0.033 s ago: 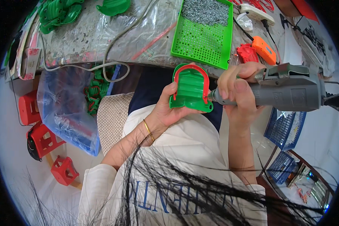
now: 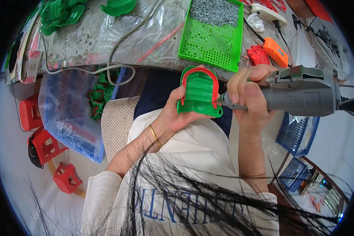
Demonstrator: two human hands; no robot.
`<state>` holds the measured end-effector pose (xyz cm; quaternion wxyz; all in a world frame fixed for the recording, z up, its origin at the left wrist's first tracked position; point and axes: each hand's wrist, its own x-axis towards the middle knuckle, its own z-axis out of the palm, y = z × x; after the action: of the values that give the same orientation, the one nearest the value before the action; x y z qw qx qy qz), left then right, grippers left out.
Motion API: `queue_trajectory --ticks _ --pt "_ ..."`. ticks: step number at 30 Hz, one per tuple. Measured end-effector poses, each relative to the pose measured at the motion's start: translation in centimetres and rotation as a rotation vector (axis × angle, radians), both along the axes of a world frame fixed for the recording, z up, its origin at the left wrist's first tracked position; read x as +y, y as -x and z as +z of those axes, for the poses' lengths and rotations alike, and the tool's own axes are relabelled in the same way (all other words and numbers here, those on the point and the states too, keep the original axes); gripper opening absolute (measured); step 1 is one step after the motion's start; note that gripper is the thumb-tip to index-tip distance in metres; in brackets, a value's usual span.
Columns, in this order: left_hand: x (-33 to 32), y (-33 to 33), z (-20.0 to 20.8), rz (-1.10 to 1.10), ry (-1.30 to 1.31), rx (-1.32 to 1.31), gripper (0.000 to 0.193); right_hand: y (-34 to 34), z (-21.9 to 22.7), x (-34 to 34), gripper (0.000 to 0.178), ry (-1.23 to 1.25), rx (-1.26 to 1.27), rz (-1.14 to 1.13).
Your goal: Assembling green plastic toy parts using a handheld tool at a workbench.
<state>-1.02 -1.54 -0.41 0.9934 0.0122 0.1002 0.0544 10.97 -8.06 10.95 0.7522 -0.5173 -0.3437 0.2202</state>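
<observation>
My left hand [image 2: 173, 104] grips a green plastic tray-shaped piece [image 2: 196, 88] from its left side and from below. A red U-shaped plastic handle [image 2: 215, 84] lies along that piece's rim. In my right hand [image 2: 249, 92] is a grey electric screwdriver [image 2: 303, 94], held level with the fingers wrapped round its front end. Its tip meets the right side of the green piece, at the lower end of the red handle. Any screw at the tip is too small to make out.
A green perforated tray [image 2: 210, 47] of small screws sits at the table edge. Near it lie an orange device [image 2: 276, 52], red parts [image 2: 258, 56] and a power strip [image 2: 267, 15]. A grey cable [image 2: 124, 41] crosses the table. A plastic-lined bin [image 2: 69, 106] holds green parts; red stools [image 2: 67, 178] stand left.
</observation>
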Motion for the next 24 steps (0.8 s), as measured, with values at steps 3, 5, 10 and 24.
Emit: queue_trajectory --ticks 3,5,10,24 --pt "-0.2 0.0 0.1 0.049 -0.016 0.006 0.074 0.0 0.0 0.0 0.017 0.018 -0.006 0.024" --pt "0.1 0.3 0.3 -0.011 -0.021 0.031 0.076 0.1 -0.2 0.0 0.017 0.023 -0.015 0.032" --pt "0.2 0.2 2.0 0.014 -0.128 0.082 0.076 -0.4 -1.2 -0.7 0.020 -0.137 -0.001 0.180" --pt "0.3 -0.4 1.0 -0.064 0.069 0.043 0.084 -6.1 -2.7 3.4 0.016 0.034 -0.014 -0.310"
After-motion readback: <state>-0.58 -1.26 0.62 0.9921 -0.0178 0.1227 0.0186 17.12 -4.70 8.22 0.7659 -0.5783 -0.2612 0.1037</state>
